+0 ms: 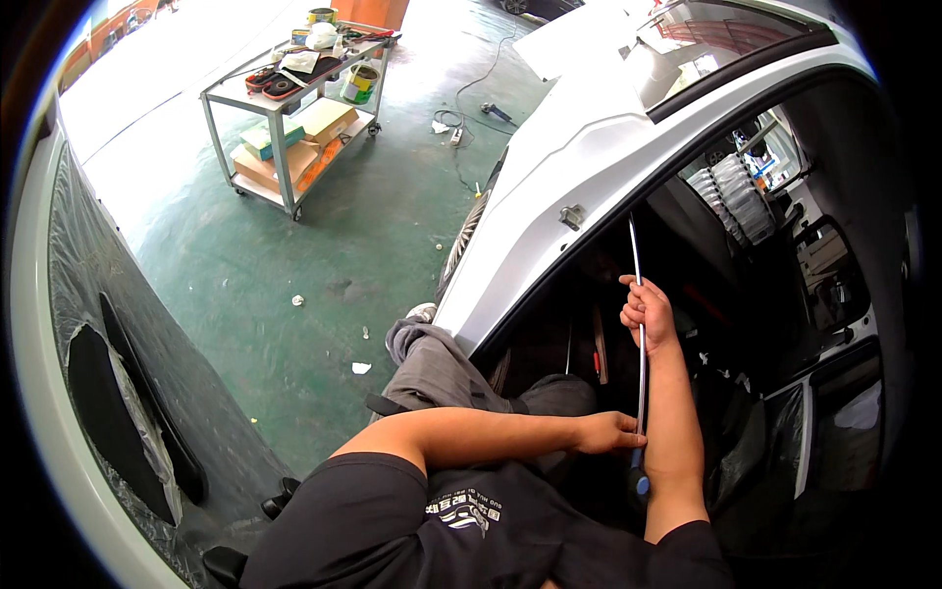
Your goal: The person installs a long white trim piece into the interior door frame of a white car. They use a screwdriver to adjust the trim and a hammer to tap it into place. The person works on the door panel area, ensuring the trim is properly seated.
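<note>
A long shiny metal rod [643,378] with a dark handle and a blue end stands nearly lengthwise in front of me, its far tip by the edge of the door opening. My right hand [648,310] is closed around its upper part, with the index finger pointing out to the left. Lower down, my left hand [610,432] pinches the rod just above the handle. Both arms are inside the opening of a white car body [549,182]. What the far tip touches cannot be made out.
At my left hangs a car door [147,324] covered in plastic film. A metal trolley [294,128] carries tools, cans and boxes. A cable and a power tool [497,113] lie on the green floor [334,255]. The car's dark interior holds a red-handled object [597,361].
</note>
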Motion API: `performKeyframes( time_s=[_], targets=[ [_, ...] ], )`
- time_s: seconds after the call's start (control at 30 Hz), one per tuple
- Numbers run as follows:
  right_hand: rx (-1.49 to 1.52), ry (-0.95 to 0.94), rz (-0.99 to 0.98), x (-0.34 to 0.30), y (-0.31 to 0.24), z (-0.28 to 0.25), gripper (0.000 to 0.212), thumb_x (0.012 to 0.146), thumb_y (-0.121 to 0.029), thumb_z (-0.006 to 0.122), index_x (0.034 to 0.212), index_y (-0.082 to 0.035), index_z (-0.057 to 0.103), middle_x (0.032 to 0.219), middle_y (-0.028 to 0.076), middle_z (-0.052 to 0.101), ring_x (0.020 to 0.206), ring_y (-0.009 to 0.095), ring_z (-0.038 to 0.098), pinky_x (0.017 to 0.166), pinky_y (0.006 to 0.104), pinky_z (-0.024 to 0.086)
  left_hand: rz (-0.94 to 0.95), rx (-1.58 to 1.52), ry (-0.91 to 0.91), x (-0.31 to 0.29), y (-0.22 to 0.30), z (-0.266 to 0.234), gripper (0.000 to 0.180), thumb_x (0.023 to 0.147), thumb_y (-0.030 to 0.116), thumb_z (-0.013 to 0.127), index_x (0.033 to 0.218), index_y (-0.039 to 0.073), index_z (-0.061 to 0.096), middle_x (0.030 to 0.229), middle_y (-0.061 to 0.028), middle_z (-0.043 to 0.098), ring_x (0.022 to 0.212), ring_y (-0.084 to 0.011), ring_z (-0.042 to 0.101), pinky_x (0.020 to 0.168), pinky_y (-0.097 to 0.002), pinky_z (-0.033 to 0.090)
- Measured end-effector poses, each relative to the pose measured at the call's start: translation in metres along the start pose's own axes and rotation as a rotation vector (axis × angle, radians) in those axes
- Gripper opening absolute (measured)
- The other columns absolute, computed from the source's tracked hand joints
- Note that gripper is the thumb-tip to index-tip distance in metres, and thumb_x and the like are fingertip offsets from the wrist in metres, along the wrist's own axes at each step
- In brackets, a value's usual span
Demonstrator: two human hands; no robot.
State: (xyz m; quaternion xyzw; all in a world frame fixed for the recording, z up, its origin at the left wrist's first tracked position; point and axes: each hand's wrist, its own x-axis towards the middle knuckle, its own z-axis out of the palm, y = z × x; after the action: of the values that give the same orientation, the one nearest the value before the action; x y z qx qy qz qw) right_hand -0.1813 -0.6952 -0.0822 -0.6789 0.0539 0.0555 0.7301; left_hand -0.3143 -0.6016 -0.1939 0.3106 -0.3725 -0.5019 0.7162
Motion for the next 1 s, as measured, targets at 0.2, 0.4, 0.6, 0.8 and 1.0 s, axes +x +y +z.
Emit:
performKeyframes(
  time_s=[0.2, 0.4, 0.6, 0.8, 1.0],
  targets=[
    [-0.458, 0.095, 0.026, -0.036, 0.014, -0.01, 0.037, 0.093, -0.019, 0.051, 0.126, -0.002, 0.048, 0.09, 0.009, 0.064, 0.073, 0.013, 0.059, 0.066, 0.0245, 0.046, -0.002, 0.025, 0.133, 0.012, -0.031, -0.034, 0.02, 0.095, 0.024, 0.055, 0.094, 0.005, 0.06, 0.076, 0.0035, 0.052, 0.069, -0.0079, 0.045, 0.063, -0.0252, 0.039],
    [-0.307, 0.271, 0.143, -0.133, 0.056, -0.064, 0.036, 0.095, -0.026, 0.052, 0.124, -0.005, 0.052, 0.102, 0.005, 0.063, 0.085, 0.013, 0.06, 0.073, 0.0259, 0.047, 0.105, 0.034, 0.192, 0.02, -0.017, -0.048, 0.019, 0.096, 0.022, 0.052, 0.1, 0.005, 0.058, 0.082, 0.0018, 0.056, 0.071, -0.0083, 0.048, 0.064, -0.0247, 0.041],
    [0.018, 0.454, 0.215, -0.173, 0.088, -0.028, 0.045, 0.092, -0.044, 0.054, 0.116, -0.005, 0.052, 0.092, 0.005, 0.062, 0.076, 0.016, 0.06, 0.062, 0.025, 0.048, -0.005, -0.122, 0.146, 0.016, 0.012, -0.05, 0.021, 0.098, 0.022, 0.046, 0.105, 0.005, 0.056, 0.083, -0.0023, 0.059, 0.068, -0.0115, 0.053, 0.062, -0.0249, 0.044],
    [-0.477, 0.287, 0.139, -0.177, 0.099, -0.06, 0.028, 0.083, -0.029, 0.068, 0.096, -0.004, 0.063, 0.075, -0.001, 0.058, 0.065, 0.009, 0.052, 0.06, 0.0228, 0.041, -0.068, -0.022, 0.274, 0.019, 0.017, -0.063, 0.032, 0.098, 0.035, 0.045, 0.106, 0.005, 0.052, 0.083, -0.0051, 0.057, 0.071, -0.014, 0.053, 0.062, -0.0268, 0.045],
    [-0.231, 0.275, 0.122, -0.163, 0.122, -0.086, 0.016, 0.085, -0.019, 0.06, 0.074, -0.009, 0.059, 0.074, -0.005, 0.054, 0.07, 0.006, 0.05, 0.065, 0.0229, 0.04, -0.242, 0.412, 0.26, 0.004, 0.035, -0.021, 0.077, 0.08, 0.054, 0.065, 0.114, -0.011, 0.043, 0.099, -0.0226, 0.059, 0.092, -0.0241, 0.061, 0.071, -0.0334, 0.053]
  ],
)
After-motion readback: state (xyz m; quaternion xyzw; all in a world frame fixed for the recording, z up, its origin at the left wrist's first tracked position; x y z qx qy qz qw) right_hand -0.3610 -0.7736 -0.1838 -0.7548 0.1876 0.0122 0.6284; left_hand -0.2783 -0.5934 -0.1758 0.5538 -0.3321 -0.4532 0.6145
